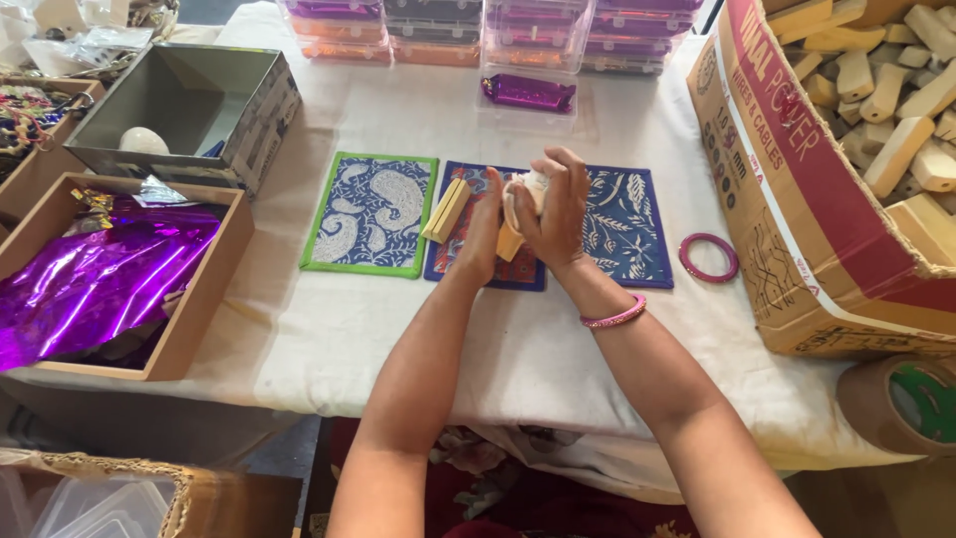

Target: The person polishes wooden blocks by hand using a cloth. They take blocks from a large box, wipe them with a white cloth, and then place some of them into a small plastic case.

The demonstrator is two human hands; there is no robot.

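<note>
My left hand (486,234) and my right hand (554,211) meet above the middle patterned mat (468,257), together holding a small pale wooden block (509,243) with a bit of white material (534,182) wrapped at its top. A second wooden block (445,210) lies on the mat just left of my left hand. A green-bordered blue paisley mat (372,212) sits to the left, and a blue leaf-print mat (625,227) to the right. A pink bangle (614,317) circles my right wrist.
A loose pink bangle (708,257) lies right of the mats. A big cardboard box (797,209) of wooden blocks fills the right side, with a tape roll (901,399) below it. Boxes with purple foil (95,279) stand left; clear plastic cases (528,95) line the back.
</note>
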